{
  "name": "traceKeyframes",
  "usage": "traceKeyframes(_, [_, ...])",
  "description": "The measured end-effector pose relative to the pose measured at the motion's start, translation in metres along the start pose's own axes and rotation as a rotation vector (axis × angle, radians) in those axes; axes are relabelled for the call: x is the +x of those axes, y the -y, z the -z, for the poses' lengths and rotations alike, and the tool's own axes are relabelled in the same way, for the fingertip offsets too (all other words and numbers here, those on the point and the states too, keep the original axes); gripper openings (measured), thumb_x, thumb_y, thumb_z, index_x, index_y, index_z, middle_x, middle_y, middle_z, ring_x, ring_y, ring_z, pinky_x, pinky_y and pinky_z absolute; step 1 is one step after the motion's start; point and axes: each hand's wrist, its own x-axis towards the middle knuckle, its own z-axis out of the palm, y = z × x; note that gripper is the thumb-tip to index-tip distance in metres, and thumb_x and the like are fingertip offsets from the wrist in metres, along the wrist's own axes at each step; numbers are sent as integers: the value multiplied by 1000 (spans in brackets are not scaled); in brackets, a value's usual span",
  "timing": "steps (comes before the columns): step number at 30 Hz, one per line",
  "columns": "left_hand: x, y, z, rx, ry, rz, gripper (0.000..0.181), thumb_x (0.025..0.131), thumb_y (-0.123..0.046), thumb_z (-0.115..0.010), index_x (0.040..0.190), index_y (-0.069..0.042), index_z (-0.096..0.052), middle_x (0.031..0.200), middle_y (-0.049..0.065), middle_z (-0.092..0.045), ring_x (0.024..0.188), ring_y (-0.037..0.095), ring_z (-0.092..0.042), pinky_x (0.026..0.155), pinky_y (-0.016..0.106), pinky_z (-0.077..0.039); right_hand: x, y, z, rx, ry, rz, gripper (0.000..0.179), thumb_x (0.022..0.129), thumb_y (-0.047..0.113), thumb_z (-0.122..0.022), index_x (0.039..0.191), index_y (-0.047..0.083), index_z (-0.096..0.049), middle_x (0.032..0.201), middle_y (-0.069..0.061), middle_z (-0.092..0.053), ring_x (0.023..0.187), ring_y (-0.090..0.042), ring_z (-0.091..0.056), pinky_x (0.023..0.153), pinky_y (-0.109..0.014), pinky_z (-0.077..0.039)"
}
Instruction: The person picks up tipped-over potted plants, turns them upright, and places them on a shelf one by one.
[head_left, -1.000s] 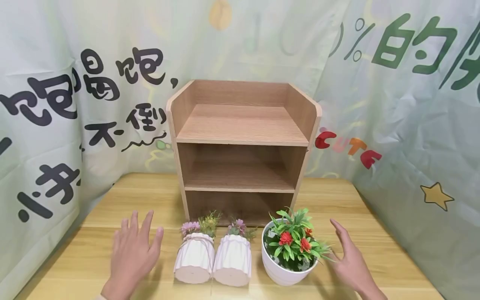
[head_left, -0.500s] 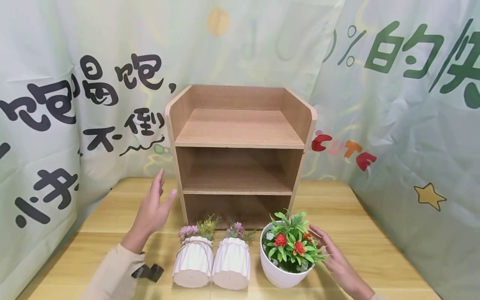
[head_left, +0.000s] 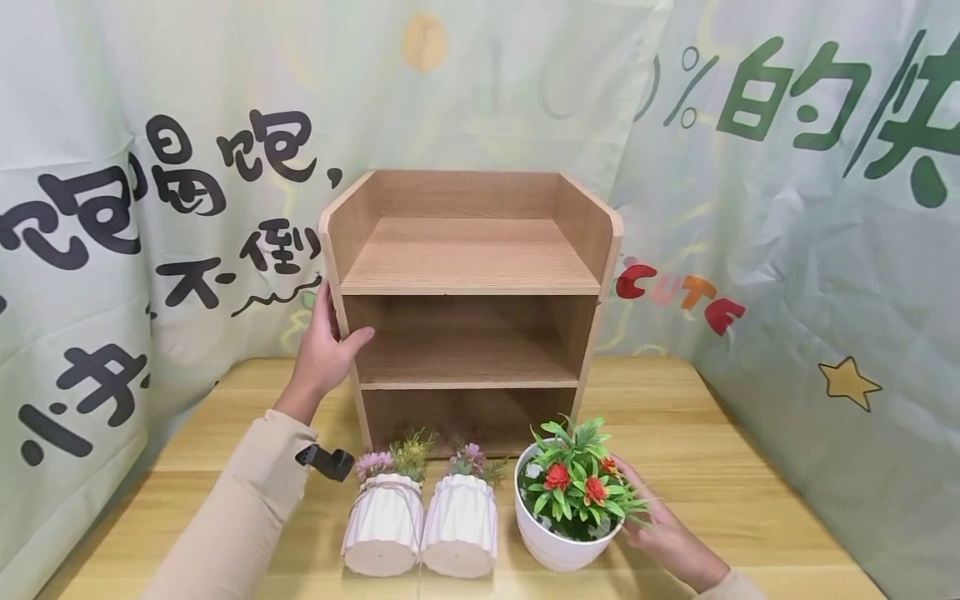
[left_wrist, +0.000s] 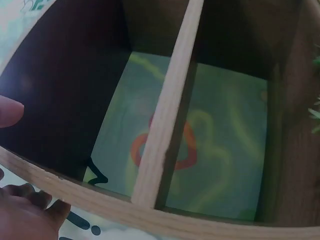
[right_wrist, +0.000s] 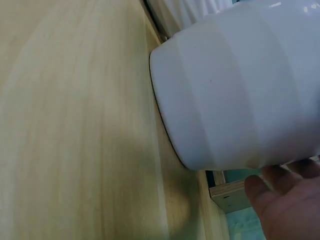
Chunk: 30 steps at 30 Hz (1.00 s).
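"Shelf [head_left: 468,254] first: where is it from the left hand [head_left: 324,354]?"
"Just right of it, standing on the table [head_left: 648,417]; thumb and fingers are spread, straddling the shelf's left front edge."
"And the right hand [head_left: 663,537]?"
"Just right of the pot [head_left: 566,550], fingers loosely extended; contact is hard to tell."
"What differs from half a second ago?"
"The left hand has come up to the shelf; before, it was apart."

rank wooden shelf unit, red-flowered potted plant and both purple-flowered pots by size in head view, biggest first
1. Wooden shelf unit
2. Red-flowered potted plant
3. Left purple-flowered pot, right purple-flowered pot: too alike to rank
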Motion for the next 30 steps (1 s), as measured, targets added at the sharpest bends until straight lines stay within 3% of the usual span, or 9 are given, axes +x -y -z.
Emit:
traceKeyframes(3, [7, -1, -1, 81, -26, 29, 90, 83, -4, -64, 155, -11, -11, 148, 20, -34, 132, 36, -36, 108, 51, -28, -1, -1, -2, -156, -56, -49, 95, 85, -7, -59, 156, 10, 3, 157, 19, -14, 137, 0, -25, 102, -21, -30])
traceKeyframes(6, [13, 1, -2, 116, -49, 43, 82, 85, -6, -65, 152, -10, -18, 144, 22, -39, 132, 36, -36, 110, 51, -25, 4, -6, -2, -195, -42, -38, 106, 84, 3, -71, 154, 7, 7, 159, 11, -11, 139, -6, -25, 105, -23, -28])
traceKeyframes(9, [17, 4, -4, 67, -66, 34, 69, 89, -2, -60, 149, -5, -25, 143, 23, -40, 136, 34, -32, 113, 47, -20, 8, -12, -1, -222, -42, -19, 113, 81, 16, -79, 155, 9, 7, 160, 8, -14, 140, -9, -26, 106, -24, -28])
traceKeyframes(13, [19, 8, -8, 13, -80, 42, 60, 89, 6, -49, 145, 2, -28, 141, 24, -41, 134, 31, -34, 114, 42, -21, 9, -15, 1, -245, -61, 1, 119, 76, 19, -83, 155, 7, 5, 158, 9, -22, 137, -11, -33, 105, -25, -31])
traceKeyframes(17, [18, 10, -12, 18, -98, 50, 67, 80, 11, -42, 145, 2, -29, 141, 24, -42, 130, 30, -39, 111, 42, -25, 11, -14, 0, -311, -94, 4, 120, 67, 2, -85, 154, 5, -2, 155, 7, -29, 134, -13, -39, 104, -25, -32])
traceKeyframes(22, [18, 10, -14, 38, -124, 68, 68, 78, 10, -41, 145, 1, -31, 141, 25, -43, 131, 32, -39, 111, 43, -26, 12, -13, -2, -429, -170, 5, 122, 55, -6, -85, 152, 1, -13, 149, 8, -38, 127, -10, -45, 101, -23, -35])
traceKeyframes(30, [14, 10, -17, 92, -181, 77, 69, 76, 7, -44, 144, 2, -34, 140, 26, -45, 133, 36, -37, 112, 47, -25, 13, -12, 0, -414, -237, -12, 115, 56, -2, -85, 150, -1, -18, 146, 6, -43, 127, -10, -46, 101, -24, -34])
